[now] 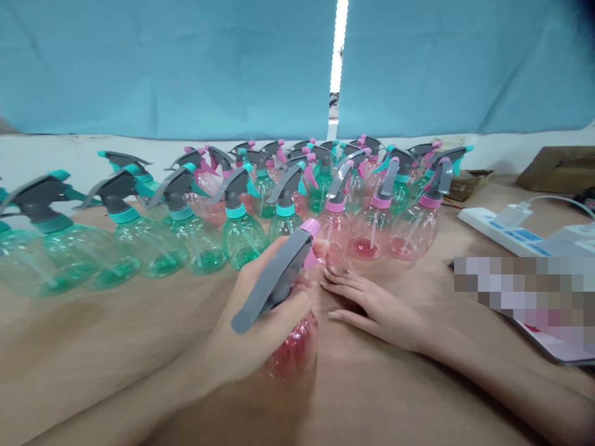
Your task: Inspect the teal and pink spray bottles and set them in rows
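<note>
My left hand (260, 328) is wrapped round the neck of a pink spray bottle (292, 350) with a grey trigger head and a pink nozzle. Its nozzle points away from me, and the hand hides the collar and part of the trigger. Just to the right, my right hand (372, 303) rests with its fingers stretched out, palm down over the wooden table (372, 396). Nothing shows in it. Beyond its fingertips stands another pink spray bottle (332, 232). A green spray bottle (242, 238) stands past the left hand.
Several more green spray bottles (116, 238) and pink ones (406, 238) fill the back of the table in rows. To the right lie a white power strip (488, 226) with plugs, a blurred-out flat item (534, 303) and a brown paper bag (558, 170). A blue sheet (186, 68) hangs behind.
</note>
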Demonstrator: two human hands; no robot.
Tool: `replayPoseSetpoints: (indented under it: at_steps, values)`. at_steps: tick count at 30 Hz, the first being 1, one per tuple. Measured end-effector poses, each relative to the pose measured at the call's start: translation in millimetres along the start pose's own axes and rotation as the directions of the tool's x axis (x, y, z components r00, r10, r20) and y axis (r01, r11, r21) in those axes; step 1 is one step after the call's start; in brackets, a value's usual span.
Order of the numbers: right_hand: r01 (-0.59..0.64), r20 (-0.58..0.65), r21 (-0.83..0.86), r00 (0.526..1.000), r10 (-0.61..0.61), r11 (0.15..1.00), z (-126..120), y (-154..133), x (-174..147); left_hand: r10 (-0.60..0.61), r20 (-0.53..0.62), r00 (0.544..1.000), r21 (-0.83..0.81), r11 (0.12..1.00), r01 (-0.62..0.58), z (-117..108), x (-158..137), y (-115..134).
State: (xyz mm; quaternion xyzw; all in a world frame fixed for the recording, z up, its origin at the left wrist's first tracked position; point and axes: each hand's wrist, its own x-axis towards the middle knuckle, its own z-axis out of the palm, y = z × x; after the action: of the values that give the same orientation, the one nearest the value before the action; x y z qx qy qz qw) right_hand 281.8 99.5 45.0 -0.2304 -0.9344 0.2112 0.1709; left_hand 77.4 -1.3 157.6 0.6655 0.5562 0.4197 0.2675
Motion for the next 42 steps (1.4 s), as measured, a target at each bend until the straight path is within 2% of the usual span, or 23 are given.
replayPoseSetpoints:
  at_steps: [4,12,23,28,31,36,42]
  values:
    - [0.005,-0.012,0.003,1.0,-0.005,1.0,0.5,0.4,-0.1,-0.009,-0.008,1.0,-0.055,0.998,0.008,4.3,3.6,2.1]
    - [-0.009,0.002,-0.008,1.0,0.009,1.0,1.2,1.2,-0.5,-0.048,0.031,0.998,-0.025,0.998,0.049,5.8,7.2,-1.2]
    - [-0.021,0.019,-0.014,1.0,0.021,1.0,-0.6,-0.7,-0.5,0.059,0.09,0.994,0.056,0.996,-0.064,-1.2,3.6,-5.0]
    - [-0.027,0.013,-0.004,1.0,0.027,1.0,-0.7,-1.6,-0.8,0.084,0.002,0.996,0.078,0.993,-0.084,1.4,4.9,-6.5]
    - [-0.031,0.023,-0.004,0.999,0.031,0.999,-0.7,-1.3,-0.9,0.051,-0.024,0.998,0.117,0.992,-0.048,3.5,4.1,-5.0]
    - [-0.031,0.026,-0.006,0.999,0.031,0.999,0.2,0.5,-1.0,0.001,-0.013,1.0,0.114,0.993,0.001,4.1,2.4,-2.2]
    - [-0.025,0.011,0.004,1.0,0.025,1.0,-0.4,-0.7,-0.9,0.012,0.011,1.0,0.095,0.995,-0.013,3.6,1.9,-2.8]
